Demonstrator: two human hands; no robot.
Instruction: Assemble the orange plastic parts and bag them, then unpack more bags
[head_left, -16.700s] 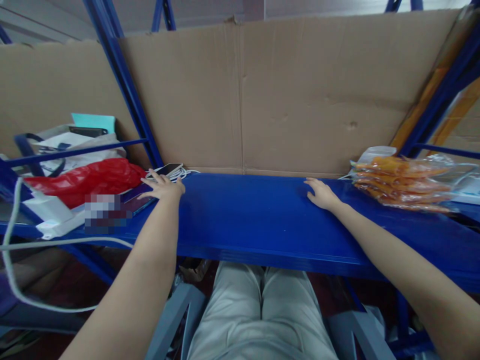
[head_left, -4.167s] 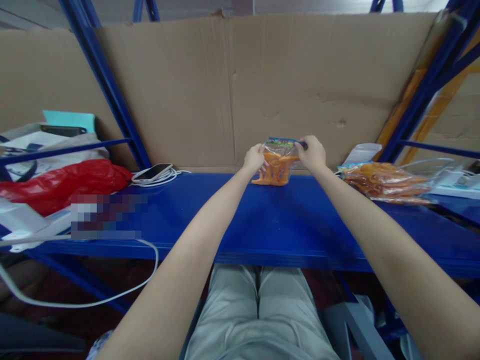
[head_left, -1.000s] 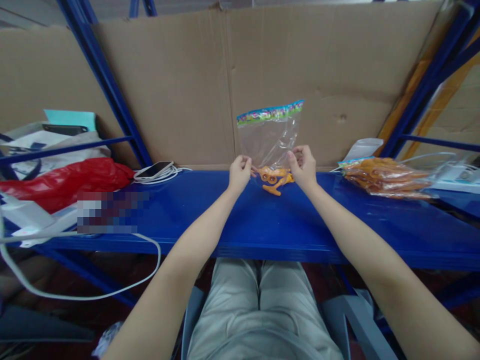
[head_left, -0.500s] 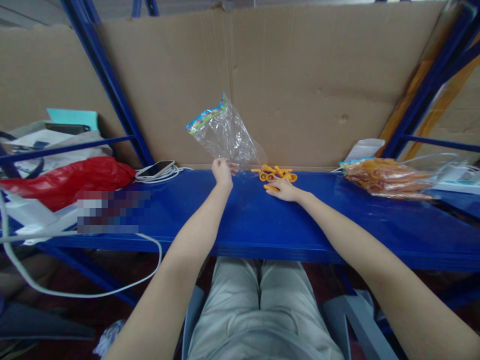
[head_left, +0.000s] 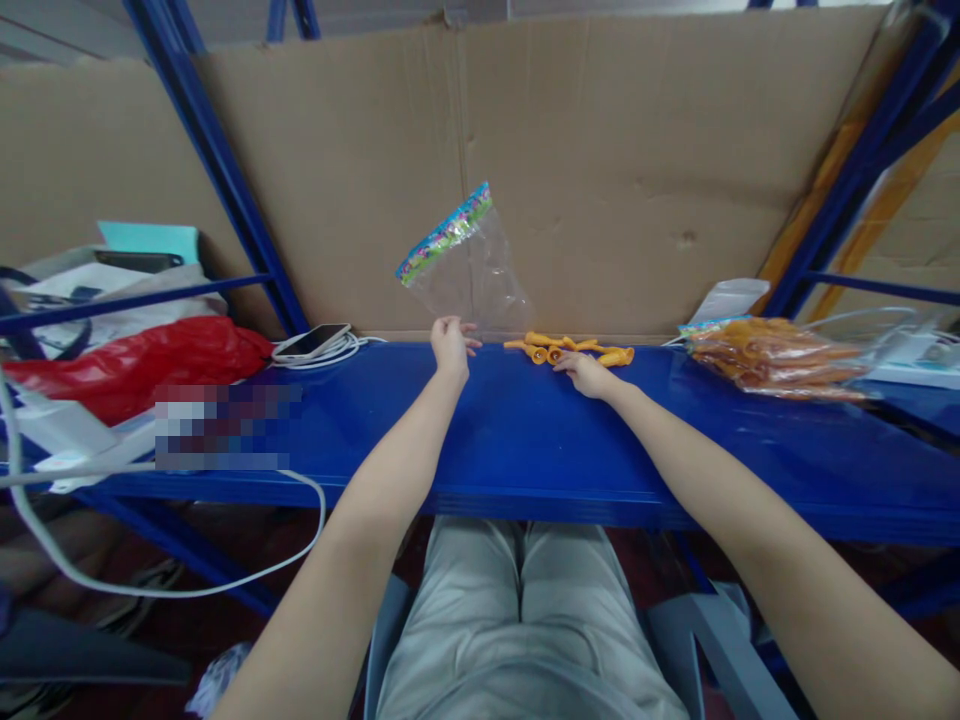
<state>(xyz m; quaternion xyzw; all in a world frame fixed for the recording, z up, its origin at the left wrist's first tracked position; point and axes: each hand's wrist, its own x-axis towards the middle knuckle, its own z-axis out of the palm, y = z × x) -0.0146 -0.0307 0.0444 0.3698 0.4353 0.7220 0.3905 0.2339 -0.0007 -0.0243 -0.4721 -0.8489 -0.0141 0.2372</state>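
Note:
My left hand (head_left: 451, 350) is closed, pinching the lower part of a clear plastic bag (head_left: 480, 270) near the back of the blue shelf. The bag stands up against the cardboard, its blue, green and pink printed band at the top. Several orange plastic pieces (head_left: 540, 352) with round, cup-like ends lie in a loose row by the back edge. Over the front of this row, my right hand (head_left: 587, 374) rests with fingers stretched out, touching the pieces. Part of the row is hidden behind the fingers.
A filled bag of orange pieces (head_left: 772, 355) lies to the right. On the left are a phone (head_left: 319, 341) on a coiled white cable, a red plastic bag (head_left: 150, 360) and a white power strip (head_left: 105, 450). Cardboard (head_left: 600, 180) walls the back between blue posts.
The orange pieces have shifted right and spread into a longer row. My right hand has moved slightly right. The bag's top has swung right and its sheet looks flatter.

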